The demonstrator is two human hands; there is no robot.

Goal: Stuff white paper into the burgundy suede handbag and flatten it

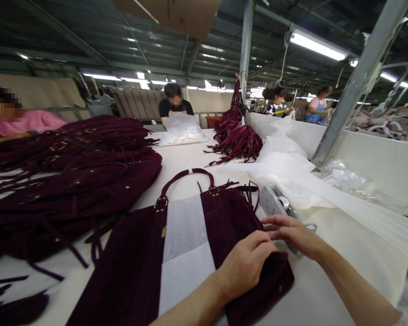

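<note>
A dark maroon handbag (129,253) lies flat on the table, its handle (187,172) pointing away from me. Around its middle, a white paper strip (185,253) runs down between the two straps. My left hand (246,265) is closed at the bag's right side, with its fingers curled against the fabric; the fingertips are partly hidden. Just beyond that edge, my right hand (294,233) has its fingers stretched out toward the left hand and holds nothing visible. Partly behind the right hand stands a grey tape dispenser (272,201) with a roll in it.
Maroon bags (71,190) are heaped on the left, beside a person in pink (37,120). Maroon straps (240,140) hang and pile up at the back. White wrapping sheets (285,167) spread on the right near a slanted metal post (353,99). Another person (175,106) works opposite.
</note>
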